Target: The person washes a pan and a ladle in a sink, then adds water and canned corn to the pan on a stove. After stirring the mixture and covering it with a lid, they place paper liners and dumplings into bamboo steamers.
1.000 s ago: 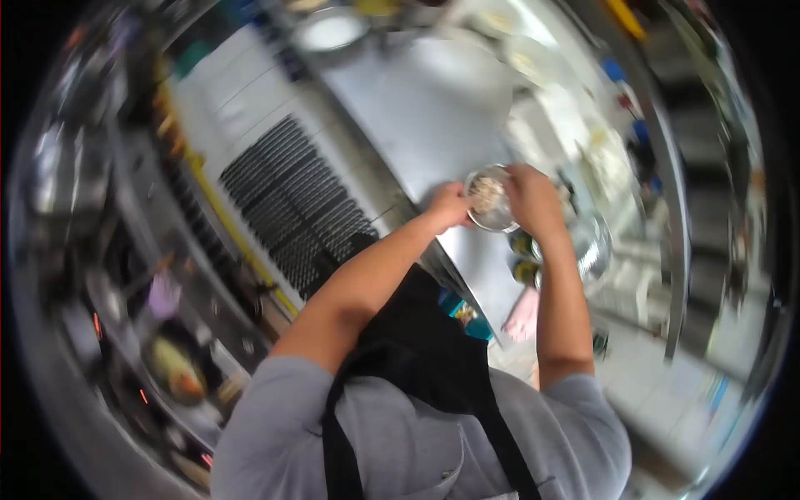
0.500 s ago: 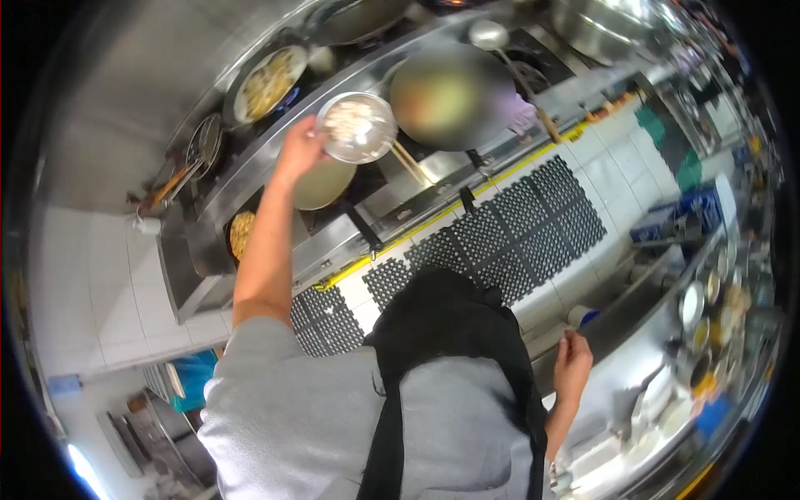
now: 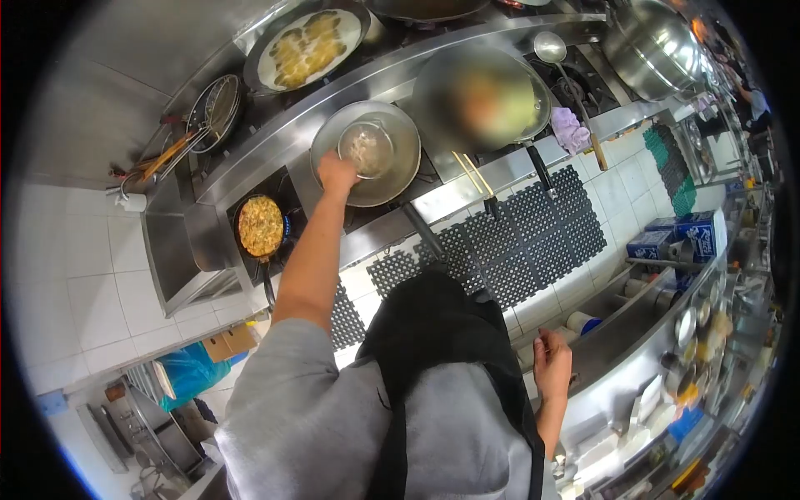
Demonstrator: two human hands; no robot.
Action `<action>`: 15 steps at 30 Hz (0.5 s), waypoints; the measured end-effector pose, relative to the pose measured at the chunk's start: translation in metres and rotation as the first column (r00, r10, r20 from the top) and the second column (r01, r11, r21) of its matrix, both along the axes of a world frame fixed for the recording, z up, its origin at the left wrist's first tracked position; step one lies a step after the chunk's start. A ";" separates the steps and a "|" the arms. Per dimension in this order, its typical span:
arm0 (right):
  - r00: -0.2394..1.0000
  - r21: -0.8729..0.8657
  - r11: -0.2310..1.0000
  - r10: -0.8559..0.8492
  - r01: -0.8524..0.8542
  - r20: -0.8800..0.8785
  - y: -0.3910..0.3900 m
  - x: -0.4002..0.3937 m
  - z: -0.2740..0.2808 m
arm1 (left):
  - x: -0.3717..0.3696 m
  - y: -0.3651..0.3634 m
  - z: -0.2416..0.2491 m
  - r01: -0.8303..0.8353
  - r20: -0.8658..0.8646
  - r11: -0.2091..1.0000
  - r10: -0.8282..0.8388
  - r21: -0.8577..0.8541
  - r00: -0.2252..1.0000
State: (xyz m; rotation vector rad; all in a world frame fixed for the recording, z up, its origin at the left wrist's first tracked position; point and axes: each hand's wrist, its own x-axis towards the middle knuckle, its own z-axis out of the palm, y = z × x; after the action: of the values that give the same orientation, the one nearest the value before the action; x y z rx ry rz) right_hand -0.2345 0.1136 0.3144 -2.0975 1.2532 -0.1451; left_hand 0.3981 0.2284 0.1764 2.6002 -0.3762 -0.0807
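Observation:
My left hand (image 3: 337, 173) grips the rim of a small metal bowl (image 3: 388, 152) with pale pieces inside. The bowl is over a wide grey frying pan (image 3: 406, 177) on the stove, whose black handle points toward me. Off to my right, my right hand (image 3: 552, 367) hangs beside my body, its fingers loosely curled with nothing showing in them. Left of the pan, a small skillet (image 3: 267, 277) holds a golden-brown omelette-like round (image 3: 261, 227) over a blue flame. To the right stands a large pan (image 3: 427, 92) with blurred contents.
Behind, a wok (image 3: 257, 62) holds yellow-brown pieces in pale liquid. A ladle (image 3: 575, 93), a purple cloth (image 3: 570, 132) and chopsticks (image 3: 472, 172) lie along the stove. Strainers (image 3: 218, 112) rest at the left. Black rubber mats (image 3: 542, 225) cover the floor; shelves with dishes (image 3: 685, 329) stand at right.
My left hand has lowered the metal bowl over the frying pan. The view has shifted, showing more of the skillet and back wok. My right hand stays at my side.

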 end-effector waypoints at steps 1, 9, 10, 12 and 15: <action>1.000 -0.009 1.000 -0.008 0.008 0.002 0.009 -0.002 0.000 | 0.004 -0.004 -0.005 -0.202 -0.301 0.946 0.120 -0.255 0.946; 0.994 0.027 0.994 -0.104 0.105 -0.014 0.053 -0.028 0.000 | -0.004 0.008 0.054 0.208 0.237 0.974 -0.225 0.096 0.945; 0.994 0.033 0.994 -0.108 0.108 -0.001 0.059 -0.033 -0.005 | -0.010 0.009 0.065 0.248 0.287 0.962 -0.271 0.114 0.919; 0.994 0.007 0.995 -0.097 0.097 0.047 0.069 -0.043 -0.020 | -0.024 0.012 0.093 0.286 0.341 0.946 -0.321 0.149 0.884; 0.997 0.095 0.992 -0.080 0.081 -0.014 0.089 -0.055 -0.047 | -0.044 0.014 0.127 0.349 0.441 0.917 -0.400 0.196 0.803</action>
State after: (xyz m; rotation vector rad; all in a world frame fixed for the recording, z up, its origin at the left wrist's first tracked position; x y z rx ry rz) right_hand -0.2896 0.2031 0.2677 -1.9694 1.3259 -0.1078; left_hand 0.3536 0.2427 0.3030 2.5861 -1.0925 0.4243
